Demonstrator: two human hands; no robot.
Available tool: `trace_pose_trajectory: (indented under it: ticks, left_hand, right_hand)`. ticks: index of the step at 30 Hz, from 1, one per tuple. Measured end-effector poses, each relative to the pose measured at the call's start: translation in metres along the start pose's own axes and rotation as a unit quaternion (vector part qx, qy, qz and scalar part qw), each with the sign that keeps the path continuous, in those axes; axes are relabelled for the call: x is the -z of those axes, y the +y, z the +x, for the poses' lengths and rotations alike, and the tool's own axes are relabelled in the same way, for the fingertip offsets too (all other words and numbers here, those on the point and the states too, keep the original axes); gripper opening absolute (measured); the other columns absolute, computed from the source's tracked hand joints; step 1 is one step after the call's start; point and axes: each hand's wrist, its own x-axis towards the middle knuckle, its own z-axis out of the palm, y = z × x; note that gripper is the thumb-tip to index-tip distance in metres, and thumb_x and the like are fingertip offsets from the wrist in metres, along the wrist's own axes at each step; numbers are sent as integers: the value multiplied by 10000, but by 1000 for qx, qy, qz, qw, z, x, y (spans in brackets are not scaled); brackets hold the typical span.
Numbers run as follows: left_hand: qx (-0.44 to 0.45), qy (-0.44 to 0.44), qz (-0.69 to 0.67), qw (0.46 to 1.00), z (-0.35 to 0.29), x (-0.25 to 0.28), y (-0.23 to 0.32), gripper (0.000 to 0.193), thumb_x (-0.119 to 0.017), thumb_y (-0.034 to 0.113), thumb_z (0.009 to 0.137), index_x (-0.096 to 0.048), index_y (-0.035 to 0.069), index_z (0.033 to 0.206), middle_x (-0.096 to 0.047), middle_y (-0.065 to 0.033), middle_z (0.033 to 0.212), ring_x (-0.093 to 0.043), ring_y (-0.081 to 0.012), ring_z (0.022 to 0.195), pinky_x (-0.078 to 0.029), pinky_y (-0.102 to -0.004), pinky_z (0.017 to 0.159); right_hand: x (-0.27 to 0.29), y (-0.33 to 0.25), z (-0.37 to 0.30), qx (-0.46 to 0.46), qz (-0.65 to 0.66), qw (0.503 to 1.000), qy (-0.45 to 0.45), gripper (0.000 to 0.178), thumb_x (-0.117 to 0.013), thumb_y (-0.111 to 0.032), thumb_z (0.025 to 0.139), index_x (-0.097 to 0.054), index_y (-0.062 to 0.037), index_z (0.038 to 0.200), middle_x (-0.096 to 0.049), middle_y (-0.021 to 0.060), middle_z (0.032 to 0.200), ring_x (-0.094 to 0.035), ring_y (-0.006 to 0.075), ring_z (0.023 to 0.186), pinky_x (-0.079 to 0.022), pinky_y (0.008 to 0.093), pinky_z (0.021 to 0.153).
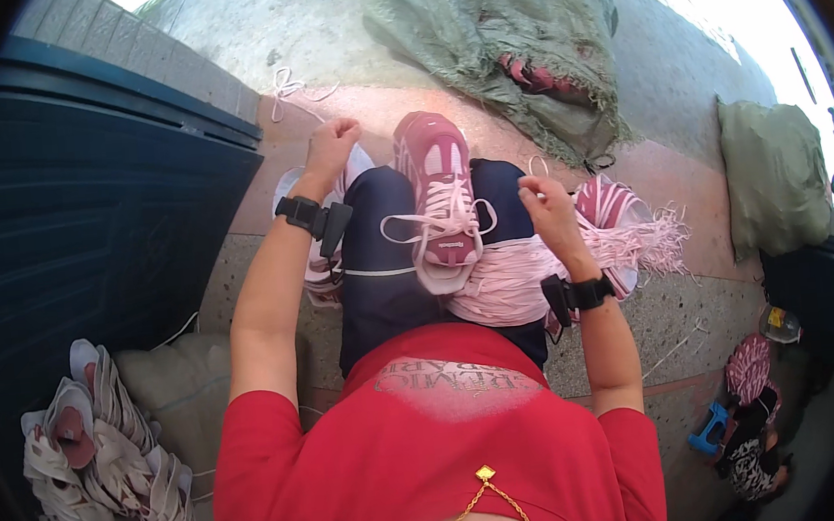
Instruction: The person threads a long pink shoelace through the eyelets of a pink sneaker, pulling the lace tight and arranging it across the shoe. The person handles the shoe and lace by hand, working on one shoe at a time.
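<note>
Head view | left hand [332, 144] grip pinches thin pink lace [433, 221] | right hand [543, 205] likewise | mesh pink sneaker [441, 189] on lap

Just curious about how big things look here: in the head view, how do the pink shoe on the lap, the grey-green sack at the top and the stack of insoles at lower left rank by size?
Largest to smallest, as they look:
1. grey-green sack
2. stack of insoles
3. pink shoe
The insoles sit near the bent rim, so their place over the shoe is unsure.
</note>
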Motion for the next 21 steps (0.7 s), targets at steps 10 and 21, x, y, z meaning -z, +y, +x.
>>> trace_pose_trajectory:
  ticks: [10, 21]
  left_hand:
    - [169, 60, 182, 967, -72, 135, -204, 439, -671, 348, 767, -622, -20, 1002, -651, -222, 974, -620, -380, 924, -484, -437, 811]
    - [-24, 237, 318, 918, -48, 229, -144, 239, -543, 129, 798, -527, -101, 733, -569, -220, 628, -524, -224, 565, -437, -417, 561]
  right_hand:
    - [49, 82, -49, -141, 27, 988, 51, 222, -560, -123, 909, -616, 24, 1066, -644, 71, 1005, -584, 124, 881, -452, 255, 807]
    - [9, -60, -10, 123, 13, 991, 46, 124, -567, -98, 807, -637, 2, 825, -634, 190, 798, -616, 347, 773, -475, 403, 697]
